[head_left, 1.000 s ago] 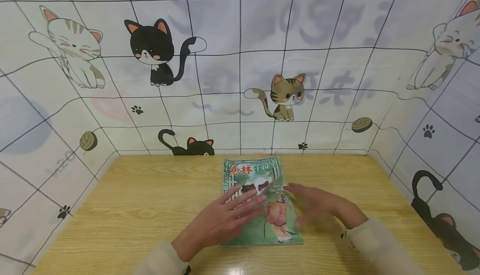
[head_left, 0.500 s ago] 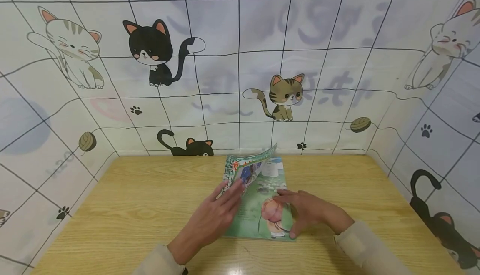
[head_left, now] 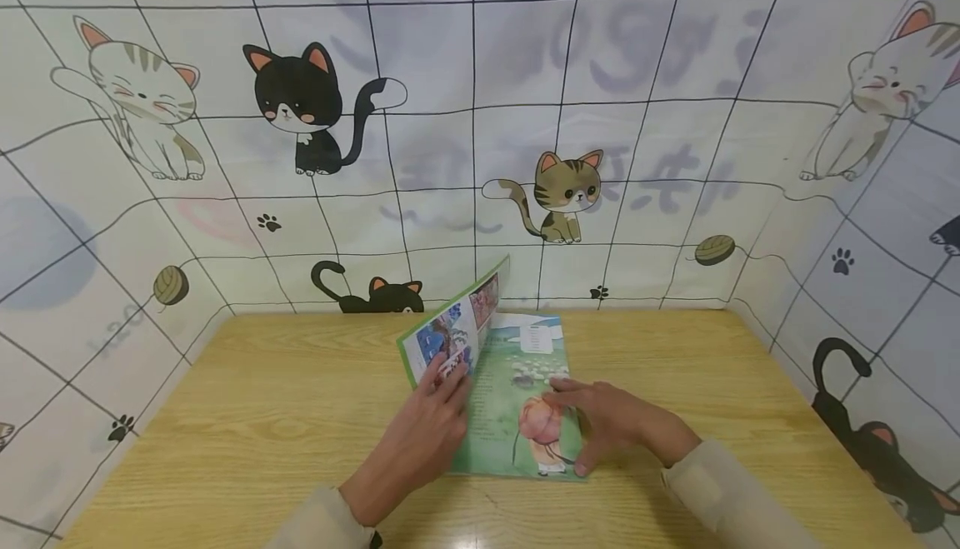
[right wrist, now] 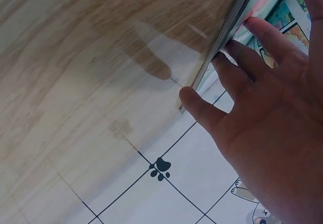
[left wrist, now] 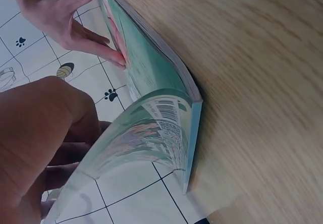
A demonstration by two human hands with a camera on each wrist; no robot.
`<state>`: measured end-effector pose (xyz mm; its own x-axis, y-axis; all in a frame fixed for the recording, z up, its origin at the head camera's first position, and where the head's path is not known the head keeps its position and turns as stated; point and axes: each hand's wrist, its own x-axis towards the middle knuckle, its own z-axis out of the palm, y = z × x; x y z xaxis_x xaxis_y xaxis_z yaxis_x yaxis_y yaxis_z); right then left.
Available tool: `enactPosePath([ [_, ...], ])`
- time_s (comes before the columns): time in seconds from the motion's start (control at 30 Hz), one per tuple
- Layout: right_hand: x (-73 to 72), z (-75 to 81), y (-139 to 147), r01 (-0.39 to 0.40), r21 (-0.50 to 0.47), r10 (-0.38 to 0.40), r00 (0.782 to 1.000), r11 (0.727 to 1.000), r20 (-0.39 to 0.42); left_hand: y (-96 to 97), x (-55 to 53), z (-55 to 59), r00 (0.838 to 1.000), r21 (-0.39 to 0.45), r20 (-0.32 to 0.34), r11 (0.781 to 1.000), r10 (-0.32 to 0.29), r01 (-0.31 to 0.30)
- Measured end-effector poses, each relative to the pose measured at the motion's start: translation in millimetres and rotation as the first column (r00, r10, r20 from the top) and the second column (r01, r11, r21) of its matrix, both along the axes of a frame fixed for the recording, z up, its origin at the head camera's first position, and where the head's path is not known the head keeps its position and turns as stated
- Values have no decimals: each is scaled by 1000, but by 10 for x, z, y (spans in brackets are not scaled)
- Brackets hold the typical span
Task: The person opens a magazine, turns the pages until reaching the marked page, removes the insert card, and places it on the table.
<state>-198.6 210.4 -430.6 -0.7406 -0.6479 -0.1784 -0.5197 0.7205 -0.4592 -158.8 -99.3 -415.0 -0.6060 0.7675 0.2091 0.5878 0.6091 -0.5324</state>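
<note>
On the wooden table lies a green illustrated magazine point(head_left: 510, 416), its front cover point(head_left: 450, 332) lifted and bowed over to the left. My left hand point(head_left: 420, 432) has its fingers against the inner side of that cover, where colour pictures show. From the left wrist view, the bent cover point(left wrist: 136, 143) shows a barcode on its outer side, with the left fingers partly hidden behind it. At the magazine's right edge, my right hand point(head_left: 611, 422) rests with spread fingers on the first page, its thumb at the lower right corner. The right wrist view has those fingertips point(right wrist: 252, 24) along the edge.
The light wooden table point(head_left: 285, 416) extends to both sides of the magazine. White sheeting point(head_left: 435, 149) printed with cats and grid lines rises behind it and along both sides.
The cover has gone from lying nearly flat to standing up and leaning left, pushed by my left hand. My right hand has settled onto the magazine's right edge.
</note>
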Motion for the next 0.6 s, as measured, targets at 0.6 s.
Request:
enactPosePath([
  [0.6,-12,-41,-6,-42,2,42,996,999,-81,-72,-123,-72,994,172,-37,980,104,-96],
])
